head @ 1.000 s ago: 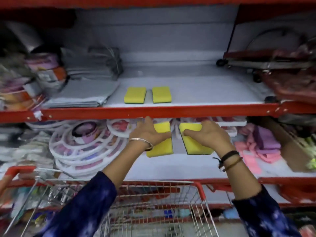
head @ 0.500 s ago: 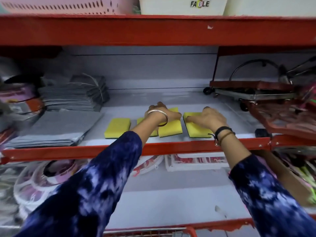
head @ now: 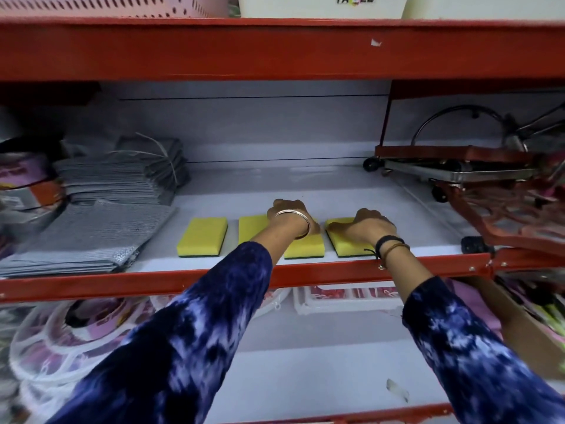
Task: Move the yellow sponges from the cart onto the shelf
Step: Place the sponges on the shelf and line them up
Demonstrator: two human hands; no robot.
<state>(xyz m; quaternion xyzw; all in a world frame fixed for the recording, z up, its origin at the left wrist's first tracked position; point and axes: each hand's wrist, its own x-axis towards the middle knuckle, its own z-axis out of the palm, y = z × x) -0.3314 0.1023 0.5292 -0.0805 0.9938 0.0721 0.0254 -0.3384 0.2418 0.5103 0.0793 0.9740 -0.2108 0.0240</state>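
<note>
Grey cloths left, trolley right; left hand and right hand each press flat on a sponge on the shelf, grip unclear

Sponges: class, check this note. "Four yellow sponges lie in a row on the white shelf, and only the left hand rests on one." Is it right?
Not quite. The head view shows four sponges on the shelf, but both hands rest on them: the left hand on the third, the right hand on the fourth.
</note>
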